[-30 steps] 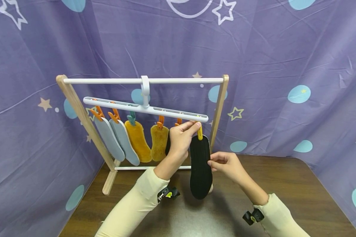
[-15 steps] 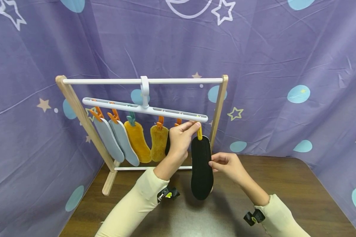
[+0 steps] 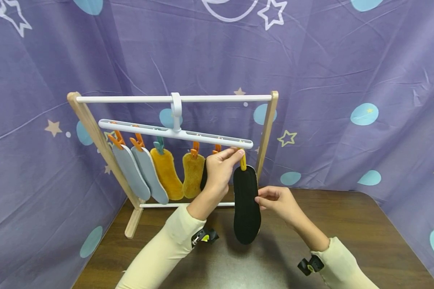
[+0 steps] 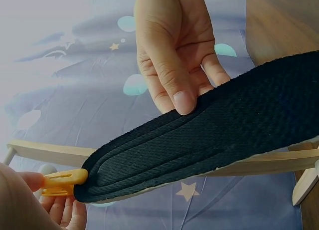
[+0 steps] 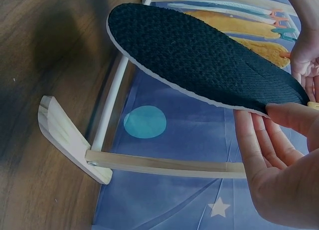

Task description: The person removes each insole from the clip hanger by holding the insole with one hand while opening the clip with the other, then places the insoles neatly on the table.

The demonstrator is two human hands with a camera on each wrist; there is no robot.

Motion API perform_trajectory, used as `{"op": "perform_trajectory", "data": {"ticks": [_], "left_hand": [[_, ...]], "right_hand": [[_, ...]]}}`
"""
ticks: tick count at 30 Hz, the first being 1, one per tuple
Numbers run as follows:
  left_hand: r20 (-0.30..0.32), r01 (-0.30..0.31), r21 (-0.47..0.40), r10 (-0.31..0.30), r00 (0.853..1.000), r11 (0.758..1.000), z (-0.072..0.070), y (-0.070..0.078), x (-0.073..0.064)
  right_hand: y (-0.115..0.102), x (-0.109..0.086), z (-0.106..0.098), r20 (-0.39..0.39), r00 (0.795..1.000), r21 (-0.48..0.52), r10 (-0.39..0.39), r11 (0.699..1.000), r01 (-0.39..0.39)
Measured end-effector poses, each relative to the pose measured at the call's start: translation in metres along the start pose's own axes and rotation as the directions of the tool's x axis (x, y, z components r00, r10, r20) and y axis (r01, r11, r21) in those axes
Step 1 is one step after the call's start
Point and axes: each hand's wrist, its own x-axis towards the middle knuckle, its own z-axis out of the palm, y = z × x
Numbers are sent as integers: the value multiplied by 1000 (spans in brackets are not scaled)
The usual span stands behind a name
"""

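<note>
1. Holding black insole (image 3: 246, 208) below right end of white hanger (image 3: 202, 138), top edge at yellow clip (image 3: 243, 161).
2. Shifted slightly rightward over last second; probably fine adjustment. Cannot tell clip's bite.
3. Pinching clip with left hand (image 3: 218, 168), just under hanger, nearly unmoved.
4. Clamping insole's right edge with right hand (image 3: 279, 200), lower down.

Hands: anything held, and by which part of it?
Left hand pinches the yellow clip at the end away from the insole. Right hand pinches the black insole partway along its long edge.
</note>
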Motion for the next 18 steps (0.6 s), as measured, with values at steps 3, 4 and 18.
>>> {"op": "perform_trajectory", "data": {"ticks": [3,4,18], "left_hand": [[2,6,1,-6,1000,1000,0,-1,0],[4,7,1,-7,1000,1000,0,-1,0],[-3,7,5,-7,1000,1000,-1,0,1]], "right_hand": [[0,0,0,-1,1000,-4,1,1000,-1],[0,0,0,-1,1000,-6,0,1000,0],[3,-1,-1,-3,1000,-12,2,1000,-2]]}}
